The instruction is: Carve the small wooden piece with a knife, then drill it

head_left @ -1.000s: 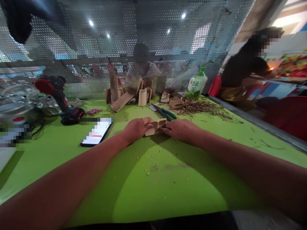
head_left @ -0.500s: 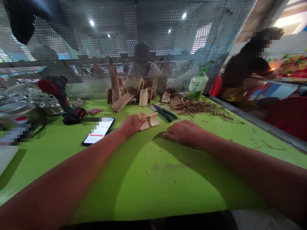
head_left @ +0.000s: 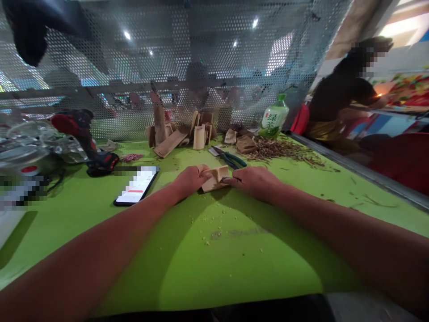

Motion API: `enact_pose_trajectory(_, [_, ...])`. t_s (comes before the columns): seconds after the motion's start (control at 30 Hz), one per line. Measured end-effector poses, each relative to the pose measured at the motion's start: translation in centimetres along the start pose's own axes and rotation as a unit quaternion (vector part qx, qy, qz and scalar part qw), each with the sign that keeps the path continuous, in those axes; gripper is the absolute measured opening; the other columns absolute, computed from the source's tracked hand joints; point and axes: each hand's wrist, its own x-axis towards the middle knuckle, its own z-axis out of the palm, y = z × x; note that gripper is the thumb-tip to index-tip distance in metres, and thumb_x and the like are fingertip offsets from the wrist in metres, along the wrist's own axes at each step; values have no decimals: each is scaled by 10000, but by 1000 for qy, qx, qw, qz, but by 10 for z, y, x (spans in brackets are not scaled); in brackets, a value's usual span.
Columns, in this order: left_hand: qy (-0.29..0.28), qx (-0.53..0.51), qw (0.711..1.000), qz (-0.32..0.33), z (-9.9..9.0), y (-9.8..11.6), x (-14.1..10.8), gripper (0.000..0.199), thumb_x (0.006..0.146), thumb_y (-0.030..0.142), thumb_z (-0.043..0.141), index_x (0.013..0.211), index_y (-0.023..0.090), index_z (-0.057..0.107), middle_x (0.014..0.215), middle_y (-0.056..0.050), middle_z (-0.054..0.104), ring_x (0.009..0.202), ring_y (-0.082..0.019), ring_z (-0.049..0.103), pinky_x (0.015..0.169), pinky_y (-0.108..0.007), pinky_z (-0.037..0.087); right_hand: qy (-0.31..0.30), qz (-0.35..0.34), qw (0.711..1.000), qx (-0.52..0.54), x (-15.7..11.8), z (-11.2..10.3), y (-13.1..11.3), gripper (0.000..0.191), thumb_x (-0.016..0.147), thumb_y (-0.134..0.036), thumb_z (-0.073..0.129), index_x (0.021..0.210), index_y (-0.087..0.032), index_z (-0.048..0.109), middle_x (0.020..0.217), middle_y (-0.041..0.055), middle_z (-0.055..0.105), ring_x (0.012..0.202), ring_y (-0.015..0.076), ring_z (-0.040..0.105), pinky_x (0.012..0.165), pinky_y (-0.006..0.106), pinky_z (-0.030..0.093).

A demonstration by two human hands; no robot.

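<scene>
The right hand has returned to the light, stiff wood piece, gripping one end while the left hand grips the other.

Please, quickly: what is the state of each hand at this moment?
Left hand: closed, holding the tan curved piece by its left end.
Right hand: partly closed, fingers against the same piece at its right end.

Bottle label: green characters 绿茶 on the white label of a plastic drink bottle, 2 o'clock from frame centre.
Phone screen: smartphone, 9 o'clock from frame centre; display pixelated, digits and text illegible.
</scene>
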Motion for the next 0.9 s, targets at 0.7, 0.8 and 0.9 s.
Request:
enact_pose_trajectory(0.7, [-6,6,998,54,0,-1,-1,320,906,369,484,1010,143,684,813,-53,699,709,-172,597,688,-277,450,-46,-81,996,11,12,-1,8,637,955,-645,236,985,-271,751,898,85,735,724,209,644,608,307,401])
enact_pose_trajectory(0.8, [-14,-15,998,62,0,-1,-2,316,902,366,488,999,139,685,811,-46,694,716,-166,591,680,-269,447,-51,-93,994,10,12,-1,10,642,951,-653,236,997,-276,753,904,85,738,727,212,647,604,306,389])
enact_pose_trajectory(0.9, [-22,-24,997,65,-1,0,-2,309,899,363,493,979,133,684,797,-42,685,704,-161,576,673,-269,444,-64,-96,993,13,11,-5,9,633,949,-649,250,1043,-279,755,914,86,740,738,216,649,616,312,388])
